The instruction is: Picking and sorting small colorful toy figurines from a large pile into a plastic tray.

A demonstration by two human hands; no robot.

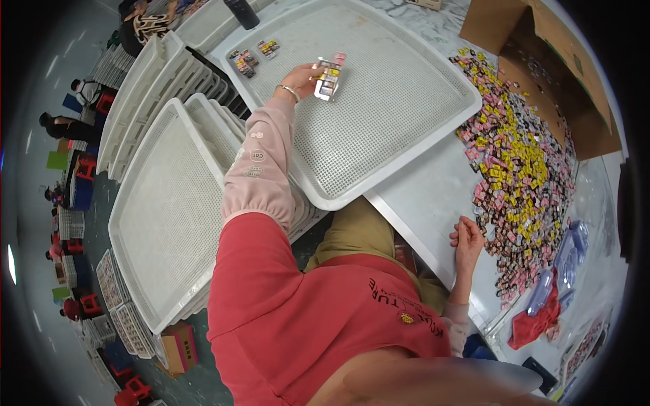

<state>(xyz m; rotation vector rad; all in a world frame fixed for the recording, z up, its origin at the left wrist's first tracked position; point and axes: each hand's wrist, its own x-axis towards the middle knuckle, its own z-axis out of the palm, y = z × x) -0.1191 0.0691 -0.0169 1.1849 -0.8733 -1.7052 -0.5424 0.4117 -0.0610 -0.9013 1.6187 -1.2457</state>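
Observation:
My left hand (308,80) reaches over a large white perforated tray (379,128). Its fingers are closed on a small clear-edged case (326,84) with pink, yellow and dark pieces in it. Left of that hand, two small groups of similar pieces, a nearer group (244,63) and a farther group (268,49), lie at the tray's far left corner. My right hand (468,240) hovers or rests by the table's front edge, beside a wide heap of tiny pink, yellow and dark pieces (514,169). Its fingers are curled together; whatever they may hold is hidden.
An open cardboard box (575,81) lies behind the heap at right. Blue plastic (572,254) and red cloth (535,323) are at the near right. Stacked white trays (162,210) stand at left. A dark cylinder (242,12) stands at the far edge. Other people work at far left.

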